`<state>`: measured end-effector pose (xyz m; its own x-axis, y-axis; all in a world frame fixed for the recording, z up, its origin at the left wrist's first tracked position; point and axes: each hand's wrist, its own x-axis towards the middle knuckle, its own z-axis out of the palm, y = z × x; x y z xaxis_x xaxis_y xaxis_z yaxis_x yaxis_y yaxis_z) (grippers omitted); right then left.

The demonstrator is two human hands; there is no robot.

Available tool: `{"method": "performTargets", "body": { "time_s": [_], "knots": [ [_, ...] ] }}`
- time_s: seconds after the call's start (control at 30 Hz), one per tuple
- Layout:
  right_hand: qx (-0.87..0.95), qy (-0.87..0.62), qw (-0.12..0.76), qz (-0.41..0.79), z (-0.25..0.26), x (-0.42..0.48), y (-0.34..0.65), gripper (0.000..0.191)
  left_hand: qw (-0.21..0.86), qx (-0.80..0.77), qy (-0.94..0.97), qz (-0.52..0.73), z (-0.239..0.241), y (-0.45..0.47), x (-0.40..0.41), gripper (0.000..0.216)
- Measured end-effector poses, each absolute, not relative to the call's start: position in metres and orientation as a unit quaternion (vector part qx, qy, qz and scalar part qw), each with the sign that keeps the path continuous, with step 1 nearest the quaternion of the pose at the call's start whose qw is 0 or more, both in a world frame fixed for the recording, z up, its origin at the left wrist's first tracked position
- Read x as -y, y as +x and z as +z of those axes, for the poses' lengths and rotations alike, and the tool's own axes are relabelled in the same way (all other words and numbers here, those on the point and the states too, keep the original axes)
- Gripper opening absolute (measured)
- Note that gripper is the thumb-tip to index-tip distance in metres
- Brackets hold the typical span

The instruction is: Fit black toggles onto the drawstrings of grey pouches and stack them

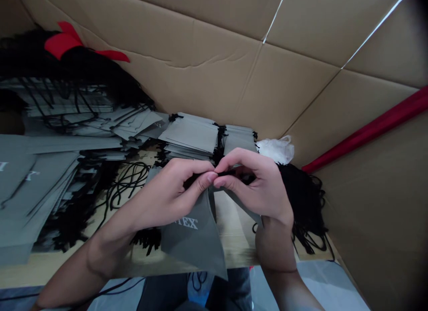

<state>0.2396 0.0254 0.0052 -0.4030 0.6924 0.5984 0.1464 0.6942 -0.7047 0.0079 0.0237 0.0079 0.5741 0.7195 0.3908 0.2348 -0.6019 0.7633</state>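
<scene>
Grey pouch (197,235) (white lettering) hangs between both hands, top edge with black cord pinched by left hand (167,197) and right hand (257,186), fingertips touching. Beyond the hands, grey pouch stacks (194,135) on bench (230,222); loose black cords (127,182) beside left hand.

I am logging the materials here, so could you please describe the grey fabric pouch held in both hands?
The grey fabric pouch looks like thin matte cloth with white printed letters, partly hidden; "EX" is readable. It hangs in front of the wooden table's edge, its top bunched between the left hand and right hand, whose fingertips pinch it together with a black cord.
</scene>
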Motion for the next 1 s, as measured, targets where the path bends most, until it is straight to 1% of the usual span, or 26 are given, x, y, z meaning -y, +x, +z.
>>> {"method": "performTargets", "body": {
  "time_s": [0.1,0.17,0.3,0.4,0.47,0.5,0.63,0.67,0.77,0.9,1.0],
  "knots": [
    [0.783,-0.250,0.454,0.345,0.004,-0.025,0.241,0.015,0.338,-0.259,0.834,0.349,0.011,0.006,-0.025,0.035],
    [0.778,-0.233,0.455,0.366,0.004,-0.025,0.241,0.013,0.356,-0.231,0.834,0.352,0.013,0.004,-0.026,0.034],
    [0.731,-0.176,0.496,0.434,0.001,-0.022,0.233,0.013,0.427,-0.176,0.814,0.353,0.012,0.001,-0.025,0.032],
    [0.679,-0.119,0.525,0.500,-0.003,-0.021,0.227,0.011,0.487,-0.147,0.786,0.352,0.010,0.001,-0.022,0.037],
    [0.667,-0.105,0.530,0.513,-0.004,-0.021,0.226,0.011,0.501,-0.154,0.772,0.360,0.010,0.001,-0.020,0.040],
    [0.670,-0.108,0.527,0.511,-0.004,-0.021,0.225,0.013,0.497,-0.162,0.771,0.363,0.010,0.001,-0.020,0.040],
    [0.702,-0.134,0.512,0.476,-0.002,-0.019,0.223,0.040,0.447,-0.175,0.796,0.369,0.015,0.001,-0.021,0.037],
    [0.708,-0.141,0.520,0.457,-0.001,-0.018,0.221,0.041,0.434,-0.178,0.802,0.371,0.016,0.001,-0.022,0.037],
    [0.714,-0.144,0.544,0.416,0.000,-0.018,0.218,0.027,0.387,-0.198,0.821,0.371,0.016,0.000,-0.023,0.035],
    [0.693,-0.164,0.538,0.451,0.000,-0.020,0.221,0.026,0.347,-0.214,0.843,0.350,0.014,0.000,-0.023,0.028],
    [0.676,-0.170,0.516,0.498,0.001,-0.021,0.225,0.024,0.373,-0.197,0.840,0.340,0.015,0.002,-0.022,0.026]
  ]
}}
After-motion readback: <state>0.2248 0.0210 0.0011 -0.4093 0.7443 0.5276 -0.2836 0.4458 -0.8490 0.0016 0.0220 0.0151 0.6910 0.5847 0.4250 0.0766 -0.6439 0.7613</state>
